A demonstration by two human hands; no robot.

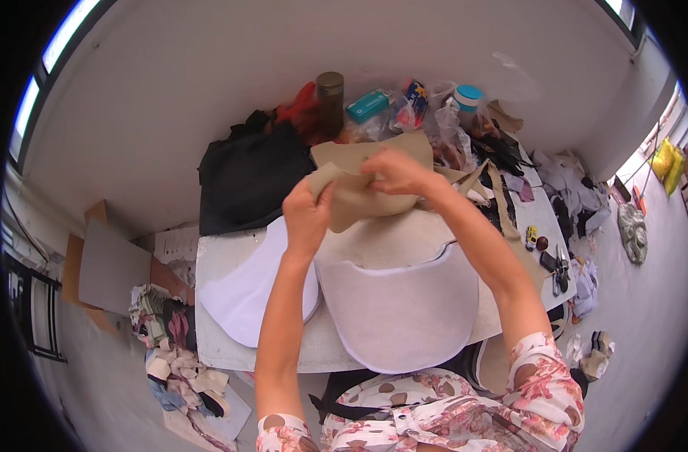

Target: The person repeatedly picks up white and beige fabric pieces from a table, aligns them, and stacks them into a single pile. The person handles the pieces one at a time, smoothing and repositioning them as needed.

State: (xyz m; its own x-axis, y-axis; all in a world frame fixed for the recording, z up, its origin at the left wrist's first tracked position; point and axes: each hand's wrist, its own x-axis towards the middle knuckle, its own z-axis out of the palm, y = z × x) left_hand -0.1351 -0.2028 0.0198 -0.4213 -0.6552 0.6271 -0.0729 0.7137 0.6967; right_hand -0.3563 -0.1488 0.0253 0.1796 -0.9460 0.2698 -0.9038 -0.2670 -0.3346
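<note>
Nearest the camera, along the lower edge of the frame, is flowered clothing, with two bare forearms reaching up from it; between the hands, at the upper middle of the frame, a khaki fabric piece is held up above the white table; it looks light and flexible, with enough body to stand out in a broad curve, so it would probably bend easily, take creases and come to little harm; a matt surface suggests it is not very slippery; its edges and corners seem the best places to grip, one hand at each side to stop it sagging.

The left hand has its thumb and fingers closed in a pinch on the piece's left corner; the right hand has its fingers curled in on the upper middle of the piece, apparently pinching it, though blur hides the exact contact; below them, at the centre of the frame, lies a pale grey curved panel, with a white panel to its left and black cloth at the upper left.
</note>
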